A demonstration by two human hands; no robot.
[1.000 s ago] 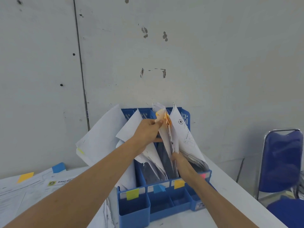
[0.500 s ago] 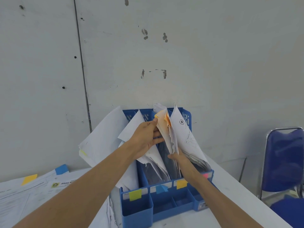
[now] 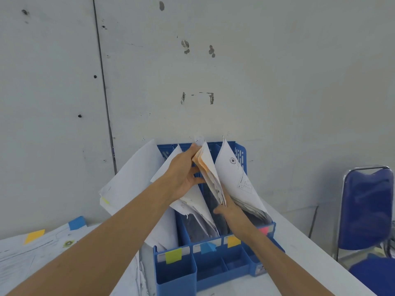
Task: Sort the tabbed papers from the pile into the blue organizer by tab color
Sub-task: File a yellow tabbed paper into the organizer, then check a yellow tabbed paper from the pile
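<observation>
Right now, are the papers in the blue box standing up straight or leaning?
Leaning. In the blue box the leftmost papers tip out to the left, and the rightmost papers slant right.

One blue organizer, seemingly with four upright slots. It has four labels: one yellow-green label, one blue label, one orange label and one pink label. Two hands, one left hand and one right hand, hold one sheaf of papers. One pile shows two tabs: one blue tab and one orange tab. One blue chair.
</observation>
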